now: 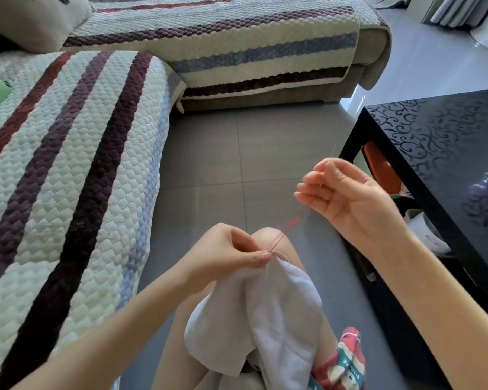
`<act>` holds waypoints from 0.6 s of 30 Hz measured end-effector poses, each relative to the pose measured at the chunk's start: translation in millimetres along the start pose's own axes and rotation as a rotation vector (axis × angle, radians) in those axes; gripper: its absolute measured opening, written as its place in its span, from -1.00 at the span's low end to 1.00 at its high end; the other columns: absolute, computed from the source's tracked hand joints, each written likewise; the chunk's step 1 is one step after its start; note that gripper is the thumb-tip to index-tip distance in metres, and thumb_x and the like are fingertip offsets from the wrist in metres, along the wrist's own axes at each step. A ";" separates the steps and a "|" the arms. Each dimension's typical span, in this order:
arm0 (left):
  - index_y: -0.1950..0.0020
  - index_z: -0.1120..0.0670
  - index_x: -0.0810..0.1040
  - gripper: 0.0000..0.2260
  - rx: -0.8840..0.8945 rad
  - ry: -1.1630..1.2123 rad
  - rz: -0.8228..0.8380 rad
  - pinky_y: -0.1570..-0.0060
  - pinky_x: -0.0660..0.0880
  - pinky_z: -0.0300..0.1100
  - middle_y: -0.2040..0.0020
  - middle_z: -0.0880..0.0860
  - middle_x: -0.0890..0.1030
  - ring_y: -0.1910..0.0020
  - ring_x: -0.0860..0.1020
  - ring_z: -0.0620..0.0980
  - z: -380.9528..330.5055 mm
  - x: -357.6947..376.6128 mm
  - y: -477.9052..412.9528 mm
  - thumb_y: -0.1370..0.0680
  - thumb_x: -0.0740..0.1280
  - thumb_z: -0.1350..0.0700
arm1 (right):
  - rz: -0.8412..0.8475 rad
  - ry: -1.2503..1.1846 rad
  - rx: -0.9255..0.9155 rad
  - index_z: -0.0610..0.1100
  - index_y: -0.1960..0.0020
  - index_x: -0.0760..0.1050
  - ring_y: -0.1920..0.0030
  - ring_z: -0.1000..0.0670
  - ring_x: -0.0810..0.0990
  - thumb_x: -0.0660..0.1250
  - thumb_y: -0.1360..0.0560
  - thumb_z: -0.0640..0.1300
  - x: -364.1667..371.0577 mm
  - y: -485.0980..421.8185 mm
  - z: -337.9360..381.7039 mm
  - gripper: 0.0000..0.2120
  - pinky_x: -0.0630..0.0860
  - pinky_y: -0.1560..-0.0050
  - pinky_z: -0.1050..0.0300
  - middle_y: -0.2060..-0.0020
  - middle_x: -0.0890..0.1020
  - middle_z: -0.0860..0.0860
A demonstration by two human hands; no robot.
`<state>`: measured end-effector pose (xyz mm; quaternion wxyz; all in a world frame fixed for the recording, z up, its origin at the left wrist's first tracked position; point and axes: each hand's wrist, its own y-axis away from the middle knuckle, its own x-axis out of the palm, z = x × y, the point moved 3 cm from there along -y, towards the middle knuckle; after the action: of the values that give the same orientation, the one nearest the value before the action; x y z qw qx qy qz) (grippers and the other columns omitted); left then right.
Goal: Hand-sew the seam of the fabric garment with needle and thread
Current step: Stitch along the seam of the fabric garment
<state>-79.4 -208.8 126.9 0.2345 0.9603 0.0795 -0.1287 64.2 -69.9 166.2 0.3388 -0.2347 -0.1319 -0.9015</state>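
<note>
**Now: red thread drawn taut from the seam**

Up close to the camera, the white garment [276,305] lies draped over the person's lap and bare knee [268,235], with its upper edge bunched to a point just beside the knee. The left hand [237,249] grips that point, thumb and forefinger pinched on the fabric edge where the stitching sits, the other fingers curled in behind.

The red thread [289,225] comes out of the fabric right at the left thumb and runs up and to the right in a nearly straight line. It ends in the right hand [347,192], which is raised well apart from the garment with the palm turned toward the camera. Its fingers are curled inward around the thread; the needle is too fine to make out with certainty.

A red and green patterned cloth [347,358] lies beside the garment at the lower edge. A striped quilted sofa cover [68,164] fills the left, a glossy black table [448,142] stands at the right, and grey floor tiles [237,150] lie between them.
</note>
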 end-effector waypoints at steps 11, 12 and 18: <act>0.29 0.08 0.70 -0.93 -0.011 0.242 0.047 0.09 0.49 -0.21 0.27 -0.02 0.65 0.22 0.60 -0.09 7.8 3.2 10.6 -0.30 0.49 0.09 | -0.527 0.822 -0.241 -0.03 0.28 0.44 0.53 0.17 0.26 0.20 -0.50 -0.17 -105.6 -70.6 13.3 -0.81 0.22 0.44 0.23 0.59 0.36 0.16; 0.27 0.12 0.70 -0.90 -0.010 0.251 0.035 0.10 0.48 -0.21 0.26 0.00 0.65 0.22 0.60 -0.08 9.8 2.0 11.5 -0.30 0.51 0.10 | -0.559 0.999 -0.244 -0.02 0.27 0.46 0.47 0.16 0.35 0.21 -0.48 -0.11 -110.0 -71.8 9.6 -0.84 0.29 0.36 0.17 0.53 0.43 0.16; 0.15 0.37 0.63 -0.83 0.008 0.287 0.016 0.20 0.48 -0.35 0.14 0.16 0.70 0.21 0.60 -0.11 9.9 -5.0 17.3 -0.41 0.49 0.25 | 0.192 0.931 0.038 -0.05 0.01 0.64 0.37 0.07 0.31 0.36 -0.45 -0.06 -44.0 -19.9 -33.8 -0.84 0.23 0.34 0.22 0.41 0.43 -0.02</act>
<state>-82.5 -229.1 127.3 0.2181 0.9703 0.1043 0.0115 68.6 -44.5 113.2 0.4477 0.1893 0.0398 -0.8730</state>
